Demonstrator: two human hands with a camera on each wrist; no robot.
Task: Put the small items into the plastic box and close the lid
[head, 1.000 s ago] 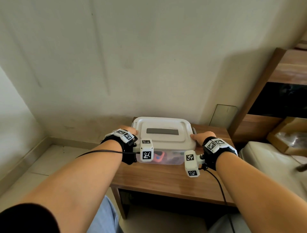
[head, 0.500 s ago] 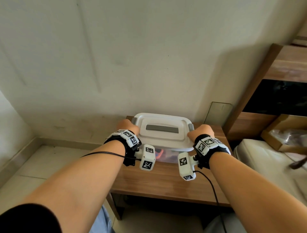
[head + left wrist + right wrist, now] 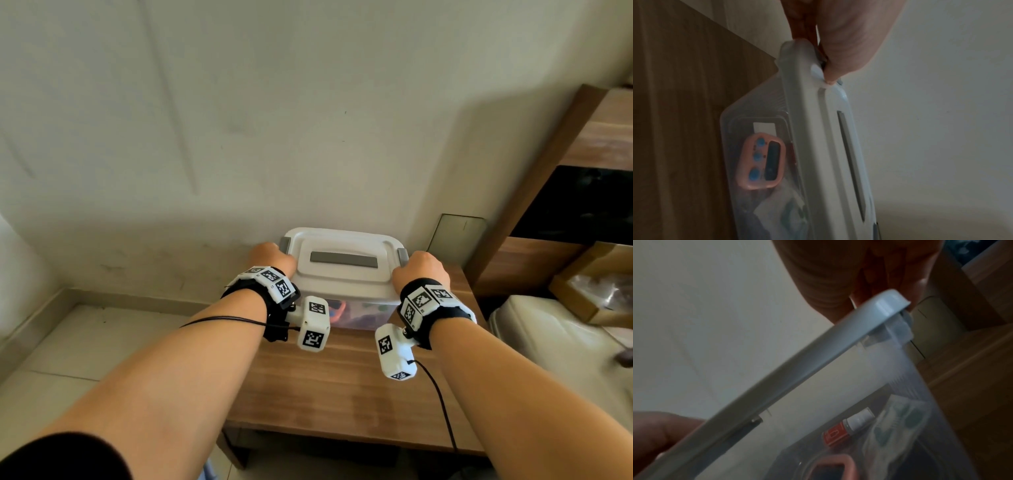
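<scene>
A clear plastic box [image 3: 359, 313] with a white lid [image 3: 342, 277] on it stands at the back of the wooden table [image 3: 342, 383]. My left hand [image 3: 270, 255] grips the lid's left end beside the grey latch [image 3: 285, 244], its thumb [image 3: 849, 40] pressing the lid's corner. My right hand [image 3: 423, 267] grips the right end at the other latch [image 3: 402, 255], its fingers [image 3: 869, 272] curled behind the rim. Through the wall I see a pink timer [image 3: 761, 162], a red-labelled little bottle [image 3: 846, 428] and a clear packet [image 3: 898, 423].
The box stands close to the wall behind it. A wooden cabinet [image 3: 548, 212] rises at the right, with a cardboard box [image 3: 589, 284] and a white cushion [image 3: 548, 342] in front of it. A tiled floor [image 3: 68, 342] lies to the left of the table.
Both hands have slid from the lid's near corners to its two ends and have curled at the latches. The lid stays on the box.
</scene>
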